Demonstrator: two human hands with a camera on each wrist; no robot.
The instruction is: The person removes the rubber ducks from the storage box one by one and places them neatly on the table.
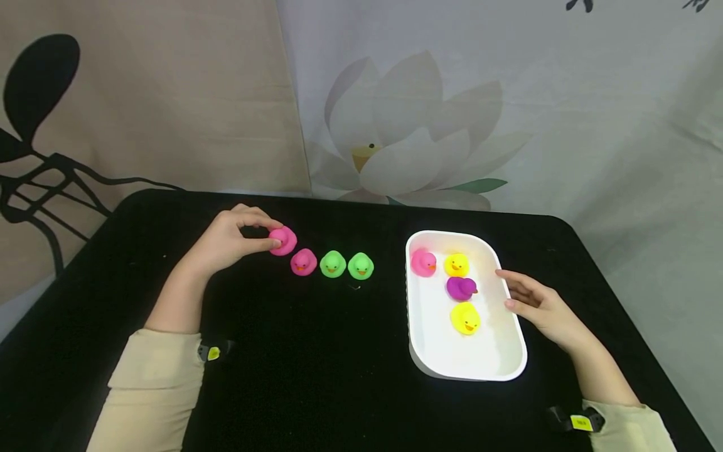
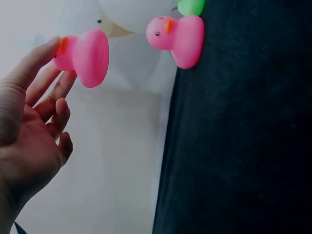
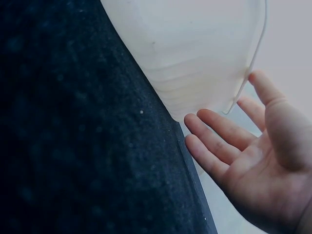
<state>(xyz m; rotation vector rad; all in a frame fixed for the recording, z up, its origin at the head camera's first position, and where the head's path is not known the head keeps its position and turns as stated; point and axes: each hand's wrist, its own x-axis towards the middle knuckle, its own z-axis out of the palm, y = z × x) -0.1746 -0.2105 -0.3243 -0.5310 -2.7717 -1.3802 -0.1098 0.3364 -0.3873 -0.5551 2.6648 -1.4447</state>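
Note:
My left hand [image 1: 228,242] pinches a pink rubber duck [image 1: 285,242] by its head, between thumb and fingers. In the left wrist view this pink duck [image 2: 91,58] is held up off the table. Just to its right on the black table stands a row: another pink duck [image 1: 304,262], then two green ducks [image 1: 332,264]. My right hand [image 1: 539,307] is at the right side of a white tray [image 1: 474,364], its loosely extended fingertips at the rim and outer wall. Inside the tray are a pink duck [image 1: 423,262], a purple duck [image 1: 460,289] and two yellow ducks [image 1: 465,318].
The black-covered table [image 1: 294,389] has a rounded far edge just behind the ducks. Beyond it hangs a pale backdrop cloth [image 1: 593,125] printed with a large flower and dark stems.

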